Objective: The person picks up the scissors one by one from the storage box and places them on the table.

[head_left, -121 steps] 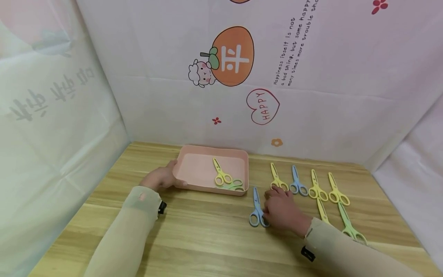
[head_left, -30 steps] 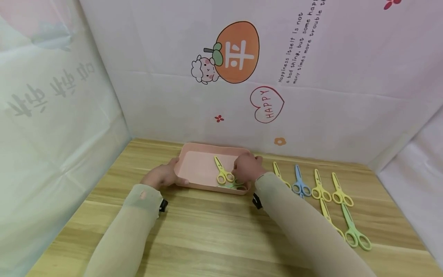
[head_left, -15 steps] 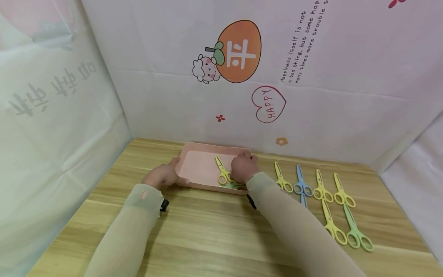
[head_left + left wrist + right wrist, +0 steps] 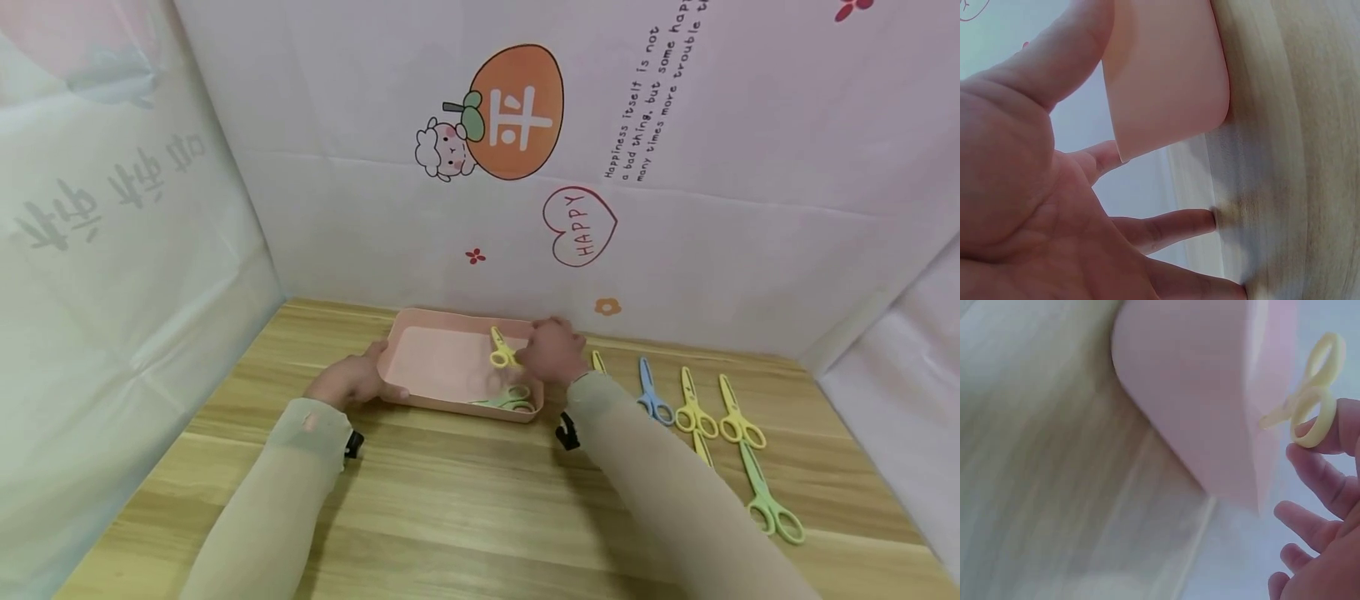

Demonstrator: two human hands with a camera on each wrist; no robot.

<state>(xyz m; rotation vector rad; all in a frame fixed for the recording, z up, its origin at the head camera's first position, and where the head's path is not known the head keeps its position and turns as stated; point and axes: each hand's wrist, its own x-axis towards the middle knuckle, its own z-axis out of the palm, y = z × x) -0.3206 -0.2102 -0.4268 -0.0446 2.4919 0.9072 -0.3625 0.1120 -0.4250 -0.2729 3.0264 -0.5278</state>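
Observation:
My left hand (image 4: 348, 380) holds the left end of a pink tray (image 4: 429, 360) between thumb and index finger. In the left wrist view its other fingers (image 4: 1169, 228) are spread beside the tray. Over the tray's right end, my right hand (image 4: 553, 352) pinches yellow scissors (image 4: 501, 348) by a finger ring. The right wrist view shows those scissors' rings (image 4: 1315, 425) above the tray wall, with thumb or fingertip contact at the lower ring; the blades are mostly hidden there. Green scissors (image 4: 512, 400) lie in the tray's front right corner.
Right of the tray, yellow scissors (image 4: 598, 362), blue scissors (image 4: 652, 392), and more yellow scissors (image 4: 693, 404) (image 4: 738, 413) form a row on the wooden table (image 4: 420, 500). Green scissors (image 4: 767, 496) lie in front; the right sleeve hides others. A printed cloth (image 4: 337, 217) hangs close behind.
Four seconds ago my right hand was at blue scissors beside the tray; they then lay among the row. Now it has lifted the yellow scissors off the tray floor, rightward. My left hand stays.

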